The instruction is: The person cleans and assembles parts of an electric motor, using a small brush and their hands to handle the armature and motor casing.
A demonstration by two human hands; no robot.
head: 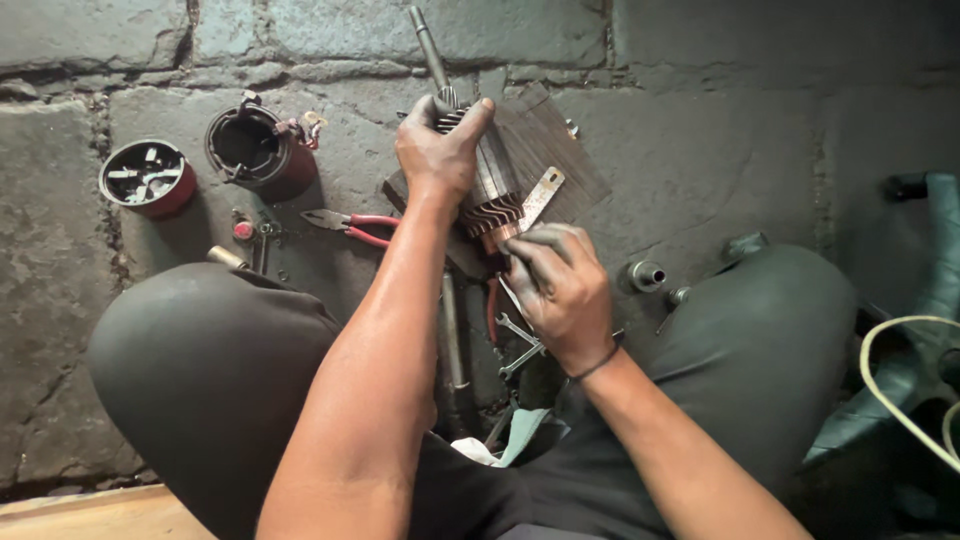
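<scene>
Cleaning step, by the look of it. Left hand (440, 150) clamped around armature (490, 185) near its shaft end, at 12 o'clock over stone floor (700, 150). Right hand (560, 285) closed on blade (538, 200), pressed against commutator end at 6 o'clock. Pliers (350, 225) at 9 o'clock. Next likely calls for steady scraping, firm grip.

Informal repair workshop, work done on the ground. Rough stone-slab floor (700, 150), grimy and oil-dark. Loose tools and motor parts scattered on it: red-handled pliers (352, 226), small spanners (520, 345), two round red motor housings (262, 150) (147, 177), metal bushings (645, 274). Greasy hands (560, 290); person sits low among the parts.
</scene>
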